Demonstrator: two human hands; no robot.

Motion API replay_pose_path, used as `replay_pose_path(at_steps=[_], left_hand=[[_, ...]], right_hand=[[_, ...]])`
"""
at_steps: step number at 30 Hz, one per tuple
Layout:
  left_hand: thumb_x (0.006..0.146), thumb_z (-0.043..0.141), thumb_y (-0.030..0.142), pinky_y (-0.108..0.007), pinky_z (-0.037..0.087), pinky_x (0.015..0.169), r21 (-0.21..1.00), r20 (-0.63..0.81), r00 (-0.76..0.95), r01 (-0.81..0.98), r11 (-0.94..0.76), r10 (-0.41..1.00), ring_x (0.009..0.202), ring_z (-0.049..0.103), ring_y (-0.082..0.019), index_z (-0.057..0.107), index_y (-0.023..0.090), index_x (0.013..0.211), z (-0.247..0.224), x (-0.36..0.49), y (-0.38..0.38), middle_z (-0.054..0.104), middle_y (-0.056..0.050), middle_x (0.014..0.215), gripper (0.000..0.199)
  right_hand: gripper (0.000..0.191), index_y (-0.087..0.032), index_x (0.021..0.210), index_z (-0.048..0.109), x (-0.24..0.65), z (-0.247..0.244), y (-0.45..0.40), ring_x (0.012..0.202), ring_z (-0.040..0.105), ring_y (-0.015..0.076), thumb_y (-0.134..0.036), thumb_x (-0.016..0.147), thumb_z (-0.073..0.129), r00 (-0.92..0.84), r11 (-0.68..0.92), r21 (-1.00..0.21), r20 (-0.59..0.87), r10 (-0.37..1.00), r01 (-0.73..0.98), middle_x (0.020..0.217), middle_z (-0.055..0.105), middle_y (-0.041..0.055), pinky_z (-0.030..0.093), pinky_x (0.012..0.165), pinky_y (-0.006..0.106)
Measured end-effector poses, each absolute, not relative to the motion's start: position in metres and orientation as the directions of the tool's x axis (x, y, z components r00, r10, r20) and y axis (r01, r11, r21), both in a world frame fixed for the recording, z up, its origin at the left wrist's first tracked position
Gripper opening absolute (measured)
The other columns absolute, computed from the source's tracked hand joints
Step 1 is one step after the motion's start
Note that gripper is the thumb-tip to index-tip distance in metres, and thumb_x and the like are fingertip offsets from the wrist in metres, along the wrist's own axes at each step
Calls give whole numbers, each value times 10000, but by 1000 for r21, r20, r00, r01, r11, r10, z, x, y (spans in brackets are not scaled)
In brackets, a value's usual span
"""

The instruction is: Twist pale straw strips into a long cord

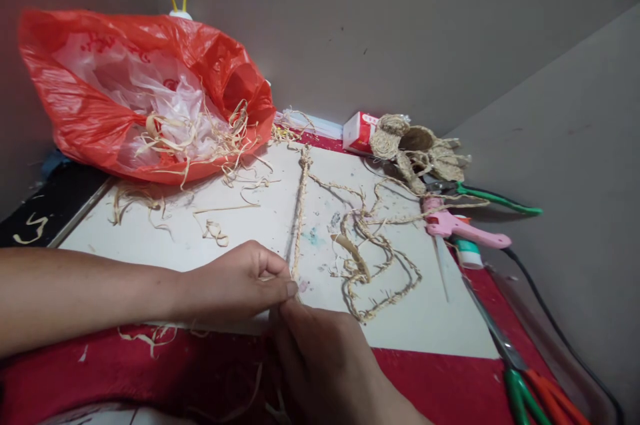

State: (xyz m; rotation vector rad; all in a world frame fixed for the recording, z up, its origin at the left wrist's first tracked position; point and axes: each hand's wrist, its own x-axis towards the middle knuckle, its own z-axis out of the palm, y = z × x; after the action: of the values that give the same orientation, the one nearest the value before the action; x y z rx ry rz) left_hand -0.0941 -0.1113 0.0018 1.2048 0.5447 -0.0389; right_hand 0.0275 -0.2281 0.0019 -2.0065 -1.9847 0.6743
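The left hand [240, 286] pinches the near end of a plaited straw cord [300, 217] between thumb and fingers; the right hand [325, 351] meets it just below, fingers curled, its hold hidden. The cord's long axis runs away from both, leaning slightly right, across the white board [430, 337], beside looser braided cord [370, 313].
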Motion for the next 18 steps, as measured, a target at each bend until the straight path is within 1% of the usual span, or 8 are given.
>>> replay_pose_path(at_steps=[3, 6, 8, 9, 11, 14, 16, 18], left_hand=[[825, 506, 343, -189, 348, 504, 886, -408, 879, 316, 340, 247, 530, 450, -76, 544, 140, 650, 2, -95, -110, 544, 21, 590, 271], [827, 505, 330, -194, 374, 548, 908, -379, 892, 307, 285, 245, 582, 476, -86, 562, 143, 695, 5, -96, -108, 571, 16, 644, 236], [840, 495, 335, -191, 375, 569, 920, -369, 894, 313, 235, 255, 610, 469, -86, 575, 145, 731, 7, -97, -106, 564, 21, 666, 234], [850, 487, 339, -186, 370, 572, 926, -359, 898, 308, 218, 256, 616, 457, -84, 575, 144, 739, 8, -98, -105, 551, 24, 668, 240], [866, 474, 337, -177, 349, 558, 937, -328, 912, 279, 212, 246, 606, 422, -76, 565, 139, 736, 10, -98, -104, 515, 32, 652, 253], [874, 479, 334, -171, 300, 512, 943, -303, 921, 253, 214, 244, 555, 352, -65, 544, 137, 727, 12, -98, -103, 446, 52, 602, 255], [882, 477, 345, -172, 302, 517, 945, -294, 921, 240, 221, 257, 545, 345, -64, 534, 140, 730, 12, -97, -104, 434, 57, 594, 262], [899, 455, 353, -177, 352, 580, 949, -267, 930, 208, 238, 252, 594, 410, -70, 544, 139, 748, 11, -96, -105, 495, 38, 648, 276]], right_hand=[[197, -180, 611, 514, 23, 2, -225, 392, 408, 95, -123, 794, 470, -210, 156, -457, -69, 975, 876, 541, 592, 24, 210, 403, 259], [213, -192, 571, 525, 21, -1, -228, 412, 395, 116, -181, 782, 550, -495, 443, -428, -11, 869, 788, 510, 577, 10, 173, 400, 285], [244, -208, 564, 540, 27, 0, -235, 416, 378, 123, -225, 805, 565, -567, 504, -537, 56, 822, 677, 473, 541, -11, 186, 401, 281], [276, -218, 557, 543, 33, 1, -239, 406, 365, 122, -271, 827, 557, -515, 469, -637, 130, 848, 612, 453, 512, -17, 211, 402, 276], [301, -232, 572, 570, 47, 5, -244, 435, 413, 135, -359, 844, 558, -163, 248, -843, 193, 968, 477, 474, 506, -4, 303, 446, 277], [309, -224, 725, 598, 62, 12, -240, 558, 501, 167, -366, 932, 418, 116, 112, -906, 173, 978, 408, 598, 549, 35, 389, 524, 283], [221, -219, 825, 599, 62, 14, -229, 635, 536, 160, -379, 915, 475, 417, -79, -988, -16, 909, 134, 698, 585, 34, 425, 575, 265], [214, -209, 916, 607, 55, 13, -218, 704, 574, 160, -410, 873, 551, 370, -230, -970, -241, 897, -75, 779, 621, 35, 456, 634, 261]])
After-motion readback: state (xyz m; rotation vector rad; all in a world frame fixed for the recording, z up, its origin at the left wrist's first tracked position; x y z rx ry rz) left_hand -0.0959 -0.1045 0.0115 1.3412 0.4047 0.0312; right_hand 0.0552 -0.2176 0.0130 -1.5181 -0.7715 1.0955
